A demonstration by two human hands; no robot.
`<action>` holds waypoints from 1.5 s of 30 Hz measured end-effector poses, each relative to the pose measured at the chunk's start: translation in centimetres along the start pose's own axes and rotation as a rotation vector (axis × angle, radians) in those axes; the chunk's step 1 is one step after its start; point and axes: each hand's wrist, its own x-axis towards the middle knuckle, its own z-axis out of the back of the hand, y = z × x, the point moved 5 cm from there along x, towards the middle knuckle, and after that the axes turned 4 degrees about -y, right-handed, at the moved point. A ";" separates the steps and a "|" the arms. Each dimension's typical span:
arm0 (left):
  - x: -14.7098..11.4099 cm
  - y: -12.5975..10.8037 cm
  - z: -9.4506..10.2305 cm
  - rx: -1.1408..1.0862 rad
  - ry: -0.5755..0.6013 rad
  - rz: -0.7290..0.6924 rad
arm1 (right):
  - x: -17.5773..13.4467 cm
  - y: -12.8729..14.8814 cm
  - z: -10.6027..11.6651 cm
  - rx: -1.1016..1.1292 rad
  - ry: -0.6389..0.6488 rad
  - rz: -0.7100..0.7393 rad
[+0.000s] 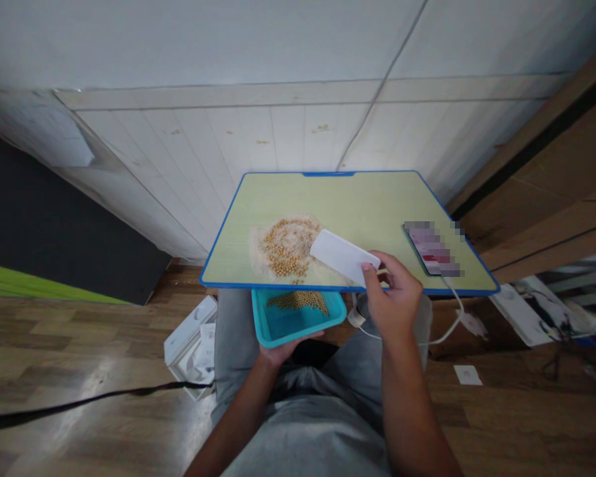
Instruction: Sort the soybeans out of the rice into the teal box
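Observation:
A mixed pile of rice (302, 228) and soybeans (283, 265) lies on the left half of a small table (367, 199) with a blue rim. My right hand (395, 291) pinches the near end of a flat white rectangular card (345, 255). The card's far end touches or hangs just over the pile's right side; I cannot tell which. Below the table's front edge my left hand (278, 352) supports a turquoise plastic tray (258, 321) from underneath, its fingers mostly hidden. Soybeans (300, 301) lie along the tray's far side.
A phone (432, 252) lies on the table's right side, with a white cable (459, 311) running down over the front edge. The wall (203, 146) stands behind the table. An open white box (193, 344) sits on the floor at left, cardboard (551, 179) at right.

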 end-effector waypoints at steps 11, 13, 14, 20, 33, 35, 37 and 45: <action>0.1 0.1 0.2 -0.003 -0.022 0.014 | -0.3 1.1 -0.9 0.035 0.092 0.048; 0.1 0.1 0.2 -0.011 -0.010 0.017 | -0.2 1.1 -1.0 0.032 0.096 0.052; 0.1 0.1 0.2 -0.016 -0.001 0.018 | -0.2 1.2 -1.0 0.031 0.105 0.054; 0.1 0.2 0.2 -0.032 0.003 0.007 | -0.3 1.0 -1.1 0.031 0.121 0.020; 0.2 0.2 0.2 -0.049 -0.012 0.013 | -0.4 0.7 -1.5 0.064 0.146 -0.007; 0.2 0.2 0.2 -0.033 -0.005 0.009 | -0.4 0.6 -1.6 0.063 0.157 -0.026; 0.3 0.2 0.3 -0.018 0.002 0.009 | -0.5 0.6 -1.7 0.068 0.162 -0.041; 0.2 0.0 0.1 0.010 -0.003 -0.012 | -0.6 0.4 -1.8 0.082 0.163 -0.051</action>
